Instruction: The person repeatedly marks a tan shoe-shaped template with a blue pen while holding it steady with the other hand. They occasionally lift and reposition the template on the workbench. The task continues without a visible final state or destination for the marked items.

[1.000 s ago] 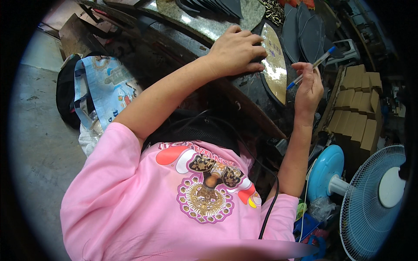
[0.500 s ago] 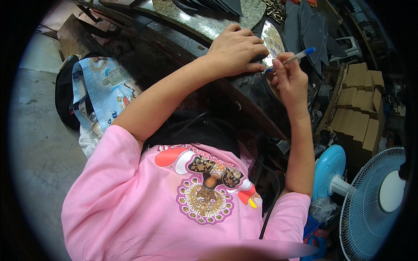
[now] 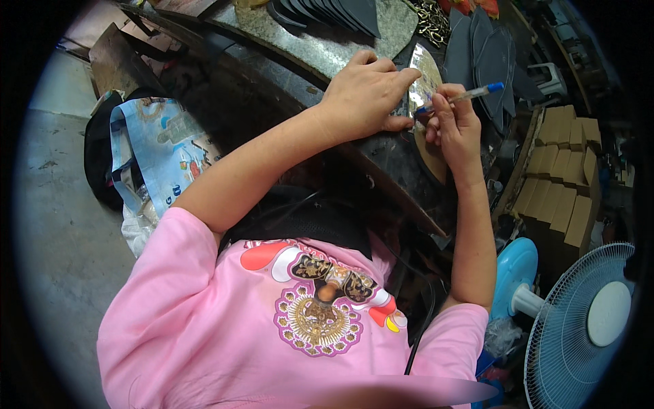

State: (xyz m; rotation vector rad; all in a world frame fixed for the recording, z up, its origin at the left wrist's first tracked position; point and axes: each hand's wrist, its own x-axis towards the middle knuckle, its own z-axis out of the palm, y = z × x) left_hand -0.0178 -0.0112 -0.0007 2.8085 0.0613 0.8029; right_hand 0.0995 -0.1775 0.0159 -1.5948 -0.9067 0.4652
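My right hand (image 3: 455, 129) is closed round a clear pen (image 3: 470, 94) with a blue end, its tip slanting down to the left. That tip is at the left edge of a shiny, curved metal plate (image 3: 425, 68). Below the plate shows a brown, rounded, sole-like piece (image 3: 430, 157); my right fingers partly cover it. My left hand (image 3: 368, 95) lies beside the plate, with forefinger stretched and thumb apart, both reaching its left edge. Whether those fingertips press on the plate cannot be made out. Both rest over a dark worktable (image 3: 385, 146).
Dark grey cut pieces lie fanned on a speckled stone slab (image 3: 320, 51), and more dark pieces (image 3: 480, 61) are piled at the right. Brown boxes (image 3: 555, 184), a white fan (image 3: 579, 334) and a blue round stool (image 3: 514, 273) stand right. A blue bag (image 3: 153, 146) hangs left.
My left forefinger has stretched out and away from the thumb. The pen has tilted flatter, its blue end shifting right and slightly down; my right hand stays at the plate.
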